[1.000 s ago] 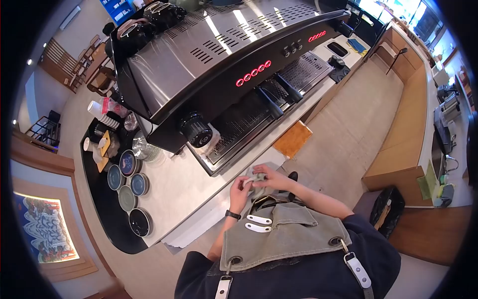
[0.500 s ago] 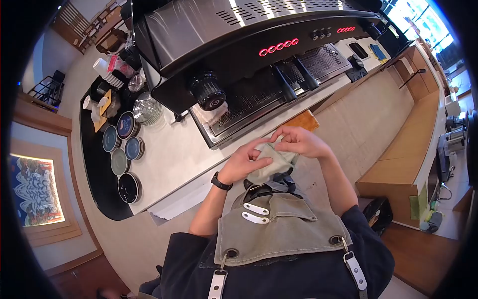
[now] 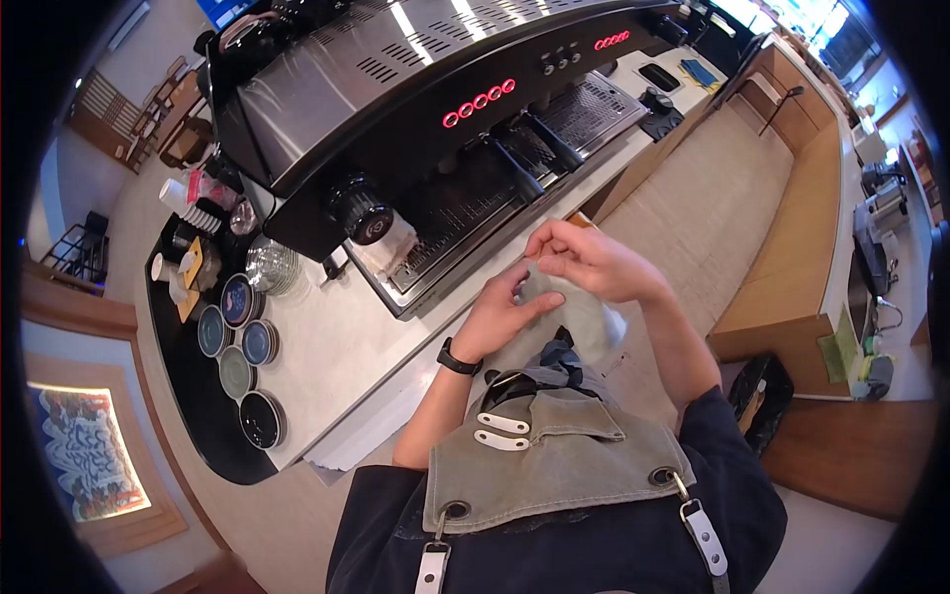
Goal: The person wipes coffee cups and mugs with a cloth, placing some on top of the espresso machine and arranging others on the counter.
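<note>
Head view: Pale cloth held up beside the coffee counter

A person in an apron point(image 3: 559, 460) holds a pale cloth point(image 3: 594, 329) in front of the body, just off the edge of a counter point(image 3: 332, 361) bearing a coffee machine point(image 3: 396, 163) and stacked dishes point(image 3: 237, 371). The right hand point(image 3: 599, 265) has its thumb and fingertips drawn together on the cloth's upper edge. The left hand point(image 3: 503, 312), a dark band point(image 3: 456, 356) at its wrist, is close by, thumb set away from the fingers; whether it grips the cloth cannot be told. The cloth hangs below them, its outline blurred. It looks light, soft and limp, unlikely to break but apt to fold on itself; the upper edge, pinched near the corners, seems the best hold.
</note>
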A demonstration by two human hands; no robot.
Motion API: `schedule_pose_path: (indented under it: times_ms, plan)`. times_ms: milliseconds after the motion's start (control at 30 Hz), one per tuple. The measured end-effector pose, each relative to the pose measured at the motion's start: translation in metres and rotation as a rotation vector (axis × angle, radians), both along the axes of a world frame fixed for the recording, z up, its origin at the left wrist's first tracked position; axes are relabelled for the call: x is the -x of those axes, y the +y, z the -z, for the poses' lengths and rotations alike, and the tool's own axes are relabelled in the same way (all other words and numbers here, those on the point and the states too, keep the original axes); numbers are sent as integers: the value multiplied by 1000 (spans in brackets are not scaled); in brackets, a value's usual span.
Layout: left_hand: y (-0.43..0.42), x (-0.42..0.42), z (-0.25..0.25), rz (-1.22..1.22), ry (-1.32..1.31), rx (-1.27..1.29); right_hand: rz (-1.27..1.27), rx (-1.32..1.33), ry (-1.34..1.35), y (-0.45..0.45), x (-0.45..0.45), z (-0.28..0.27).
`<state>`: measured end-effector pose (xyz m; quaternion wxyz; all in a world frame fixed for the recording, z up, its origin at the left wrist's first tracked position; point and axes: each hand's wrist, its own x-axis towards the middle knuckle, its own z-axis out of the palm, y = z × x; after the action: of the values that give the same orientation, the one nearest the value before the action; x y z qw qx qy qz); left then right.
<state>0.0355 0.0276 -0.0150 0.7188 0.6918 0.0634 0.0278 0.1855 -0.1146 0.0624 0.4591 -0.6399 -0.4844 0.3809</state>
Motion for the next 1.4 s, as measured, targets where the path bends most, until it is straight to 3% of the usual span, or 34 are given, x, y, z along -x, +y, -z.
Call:
schedule_pose_path:
  times_ms: [67,133,167,200,233,267,300,367,400,467,600,667,800,833,900,1033,1100,1233,1400]
  plan:
    - [8,-3,-4,169,38,55,-53,50,-64,-9,-13,-20]
    - [8,-1,-16,333,29,222,-225,-1,420,-19,-40,-21]
    - [1,-2,-26,293,-10,303,-314,-31,667,-23,-51,-18]
    - [-10,-4,-39,252,-45,383,-305,-263,1057,-22,-63,23]
    - [-19,-6,-47,211,-83,456,-17,-393,1113,-26,-46,66]
    - [-25,-11,-49,102,-123,318,237,-469,1018,-22,-29,106]
    - [-27,-16,-52,31,-134,346,497,-506,890,-17,-12,146]
    - [-37,-18,-47,-131,-136,432,654,-483,1002,-33,23,172]
    - [-36,-21,-44,-174,-131,455,570,-471,1371,-49,36,164]
    - [-42,-24,-43,-251,-160,524,499,-492,1491,-69,26,126]
    - [-57,-40,-51,-361,-209,383,292,-599,1392,-88,-2,63]
    - [-65,-51,-55,-381,-253,345,240,-592,1210,-102,-26,55]
    - [-77,-77,-77,-466,-326,422,341,-417,584,-119,-72,33]
    - [-74,-81,-77,-471,-330,286,386,-341,416,-121,-80,22]
    - [-62,-87,-75,-474,-345,14,491,-373,340,-126,-91,-4]
    - [-61,-101,-109,-573,-398,-250,600,-458,171,-137,-115,-39]
    - [-74,-112,-135,-538,-446,60,583,-518,136,-139,-123,-60]
    - [-58,-114,-161,-404,-406,-152,496,-482,-33,-144,-143,-89]
    - [-61,-112,-194,-331,-358,-360,574,-420,-285,-153,-151,-108]
